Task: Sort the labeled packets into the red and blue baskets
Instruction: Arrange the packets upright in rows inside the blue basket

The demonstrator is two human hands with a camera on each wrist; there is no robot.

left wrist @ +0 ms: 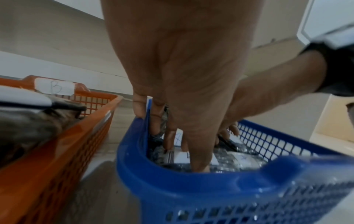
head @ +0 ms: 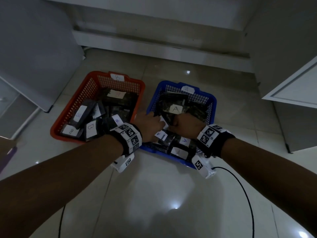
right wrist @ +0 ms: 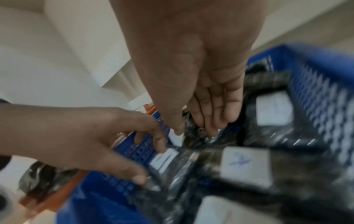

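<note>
Glossy pale floor tiles [head: 163, 194] (light glare) meet a white wall [head: 154, 12].

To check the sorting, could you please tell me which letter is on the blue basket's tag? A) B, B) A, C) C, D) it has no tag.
B: the white tag on the far rim of the blue basket reads A, and the packets inside carry A labels too; the red basket is tagged B.

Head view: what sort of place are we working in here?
Probably an indoor room at home or in a storeroom, working on the floor: glossy pale floor tiles, white cabinet doors beside them, and the red basket and blue basket set on the tiles.
</note>
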